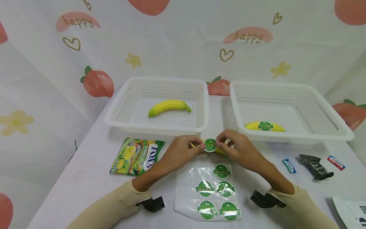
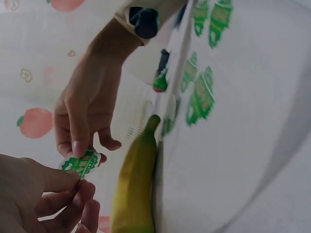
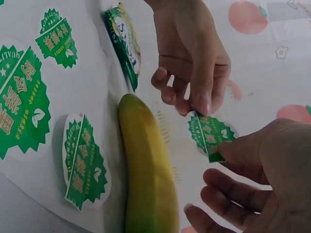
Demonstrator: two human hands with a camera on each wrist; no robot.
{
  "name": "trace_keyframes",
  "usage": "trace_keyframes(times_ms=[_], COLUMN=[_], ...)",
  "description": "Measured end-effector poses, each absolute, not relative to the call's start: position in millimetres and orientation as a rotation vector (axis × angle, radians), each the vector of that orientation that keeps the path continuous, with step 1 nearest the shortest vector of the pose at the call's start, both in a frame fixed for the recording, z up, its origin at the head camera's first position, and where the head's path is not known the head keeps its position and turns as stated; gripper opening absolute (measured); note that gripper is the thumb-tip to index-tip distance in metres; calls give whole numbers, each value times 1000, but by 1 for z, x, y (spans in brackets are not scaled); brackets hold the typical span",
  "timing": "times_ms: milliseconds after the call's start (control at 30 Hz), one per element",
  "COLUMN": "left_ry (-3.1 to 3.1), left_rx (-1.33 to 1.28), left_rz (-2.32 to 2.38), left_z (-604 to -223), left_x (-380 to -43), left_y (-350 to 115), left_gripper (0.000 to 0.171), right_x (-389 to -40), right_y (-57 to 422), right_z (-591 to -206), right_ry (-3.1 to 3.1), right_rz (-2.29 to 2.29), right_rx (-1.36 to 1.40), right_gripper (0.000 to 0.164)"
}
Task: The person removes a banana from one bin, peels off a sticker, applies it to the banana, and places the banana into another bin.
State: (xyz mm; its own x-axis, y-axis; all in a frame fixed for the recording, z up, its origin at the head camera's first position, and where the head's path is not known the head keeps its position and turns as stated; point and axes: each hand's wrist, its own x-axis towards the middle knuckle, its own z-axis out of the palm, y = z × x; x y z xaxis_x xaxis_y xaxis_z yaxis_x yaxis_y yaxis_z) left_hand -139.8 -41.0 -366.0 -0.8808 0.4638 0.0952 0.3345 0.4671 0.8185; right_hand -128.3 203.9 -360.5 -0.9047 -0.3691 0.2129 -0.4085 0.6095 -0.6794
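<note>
Green and white, a round sticker point(image 1: 210, 145) hangs stretched between our two grips: the left grip point(image 1: 184, 148) pinches one edge between thumb and finger, and the right grip point(image 1: 239, 149) pinches the opposite edge likewise. Just beyond it lies a yellow plantain-shaped banana point(image 3: 150, 170), greenish at one end; our wrist views show the sticker apart from its peel.

Nearer us, a glossy sticker sheet point(image 1: 187, 187) with five more green labels lies flat on the white worktop point(image 1: 85, 190). Beside our left forearm we see a FOX'S Spring Tea packet point(image 1: 137, 156). Beyond our hands stand two white perforated plastic baskets: the left basket point(image 1: 156, 126) holds a bare banana point(image 1: 168, 106), and the right basket point(image 1: 294, 136) holds a labelled banana point(image 1: 275, 128) near its front wall.

To the right of our right forearm lie a blue-green wrapped sweet point(image 1: 289, 166), a crumpled black wrapper point(image 1: 315, 167) and a red, white and blue wrapped sweet point(image 1: 336, 162). Behind everything, we face a pale backdrop point(image 1: 177, 41) printed with fruit, hearts and "happy".
</note>
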Motion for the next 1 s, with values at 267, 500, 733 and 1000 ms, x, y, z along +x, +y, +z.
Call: trace_keyframes(times_ms=[267,500,733,1000], left_ry=[2854,2862,2857,2803], left_rx=[914,916,884,806], left_rz=[994,906,906,955], left_z=[-378,-382,-384,-385], left_x=[-140,-138,-139,-142], left_y=[-36,-34,-35,-35], left_gripper=[43,54,43,36], right_x=[-134,-137,-135,-132], right_y=[208,209,203,199], right_z=[-372,-377,-380,-379], right_ry=[-2818,-2910,-2883,-2865], right_rz=[1218,1291,1316,1279], right_rx=[558,452,526,565], right_gripper=[7,12,6,5])
